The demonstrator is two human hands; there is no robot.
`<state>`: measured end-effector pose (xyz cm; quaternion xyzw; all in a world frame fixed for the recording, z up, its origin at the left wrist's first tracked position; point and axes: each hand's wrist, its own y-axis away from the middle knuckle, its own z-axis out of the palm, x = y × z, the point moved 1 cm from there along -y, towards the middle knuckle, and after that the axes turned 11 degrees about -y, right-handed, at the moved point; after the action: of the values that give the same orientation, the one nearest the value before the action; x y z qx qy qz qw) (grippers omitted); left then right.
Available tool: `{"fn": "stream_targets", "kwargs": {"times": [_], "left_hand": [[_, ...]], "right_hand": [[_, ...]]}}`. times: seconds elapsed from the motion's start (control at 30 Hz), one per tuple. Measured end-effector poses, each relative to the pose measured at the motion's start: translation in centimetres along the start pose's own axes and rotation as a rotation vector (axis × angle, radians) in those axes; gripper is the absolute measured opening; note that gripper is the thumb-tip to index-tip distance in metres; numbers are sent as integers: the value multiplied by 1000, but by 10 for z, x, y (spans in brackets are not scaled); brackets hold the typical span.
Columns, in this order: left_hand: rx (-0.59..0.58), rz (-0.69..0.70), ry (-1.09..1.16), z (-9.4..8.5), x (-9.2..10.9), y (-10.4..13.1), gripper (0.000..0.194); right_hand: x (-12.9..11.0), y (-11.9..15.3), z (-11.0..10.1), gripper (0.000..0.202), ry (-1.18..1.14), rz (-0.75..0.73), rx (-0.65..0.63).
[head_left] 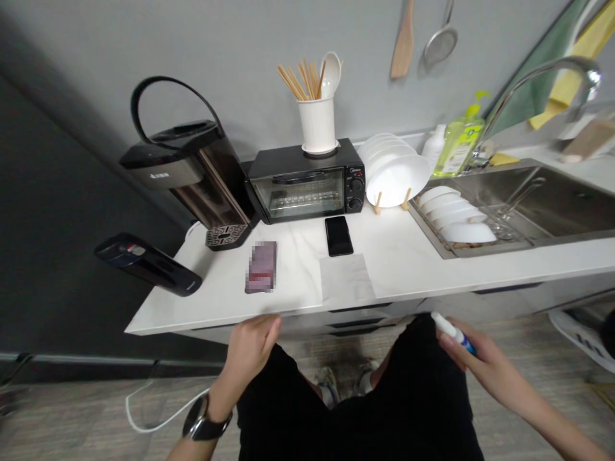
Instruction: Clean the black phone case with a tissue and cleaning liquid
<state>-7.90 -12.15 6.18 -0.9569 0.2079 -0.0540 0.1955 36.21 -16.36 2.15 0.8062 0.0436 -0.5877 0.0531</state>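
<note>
In my right hand [473, 358], low at the right over my thigh, is a small tube-like bottle [450, 330] with a white top and a blue lower part. The fingers are wrapped round it, so its label is hidden. My left hand [254, 349] is curled into a fist just in front of the counter's edge, with nothing visible in it. Between the hands, a thin pale grey square cloth or sheet [346, 278] lies flat at the front of the white counter [298, 282]. Just behind it is a black phone [339, 235]. Left of these, a blurred-out phone-like object [262, 266] lies flat.
A black flask [148, 264] and a tall water dispenser [192, 173] stand at the left. Behind are a toaster oven [307, 186] topped by a utensil holder [318, 125], and racked plates [391, 173]. Bowls [456, 214] sit by the sink [567, 198] at the right.
</note>
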Motion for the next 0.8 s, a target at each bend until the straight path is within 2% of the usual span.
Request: {"fn": "stream_targets", "kwargs": {"times": [0.07, 0.13, 0.23, 0.33, 0.43, 0.5, 0.63, 0.77, 0.8], "left_hand": [[-97, -3, 43, 14, 2, -8, 45], [-127, -19, 95, 26, 14, -28, 43], [-104, -103, 182, 42, 26, -79, 40], [-101, -208, 198, 58, 18, -144, 38], [-206, -361, 54, 82, 1, -197, 41], [-226, -418, 29, 99, -6, -217, 45], [-214, -472, -14, 126, -10, -222, 52], [-196, -477, -42, 135, -14, -217, 58], [-193, -476, -46, 135, -15, -217, 59]], "right_hand": [[1, -6, 9, 46, -325, 95, -45], [-4, -17, 26, 49, -652, 135, -76], [-14, -42, 49, 45, -1020, 201, -127], [-21, -68, 60, 41, -1203, 222, -178], [-22, -88, 68, 40, -1267, 200, -185], [-21, -99, 74, 42, -1240, 159, -160], [-16, -116, 81, 43, -1055, -9, -121], [-20, -131, 78, 33, -870, -127, -173], [-22, -135, 76, 37, -797, -155, -179]]}}
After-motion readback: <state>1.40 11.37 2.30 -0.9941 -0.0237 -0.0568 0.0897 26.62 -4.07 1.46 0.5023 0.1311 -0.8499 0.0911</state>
